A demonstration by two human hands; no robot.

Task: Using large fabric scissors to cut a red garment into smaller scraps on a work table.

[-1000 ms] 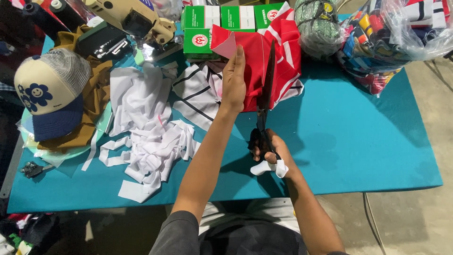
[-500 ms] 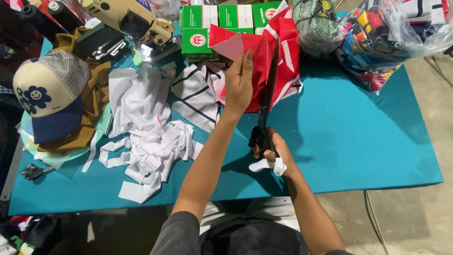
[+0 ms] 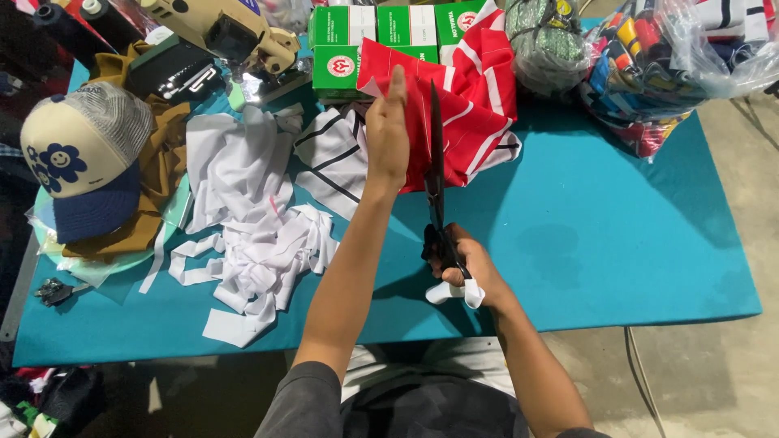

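L hand (image 3: 388,134) grips soft red striped fabric (image 3: 462,113); R hand (image 3: 466,264) clenches long black shears (image 3: 436,178).

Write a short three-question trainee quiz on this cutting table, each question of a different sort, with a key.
1. True or false: the right hand holds the black scissors.
2. Multiple choice: what does the left hand hold up? A) the red cloth with white stripes B) the cap C) a green box.
3. Fill in: the pile of white scraps lies on the ____ table, to the person's left.

Key
1. True; the blades point away from the person, along the cloth's edge.
2. A
3. teal; the cap with the blue flower sits farther left, and green boxes stand at the far edge.
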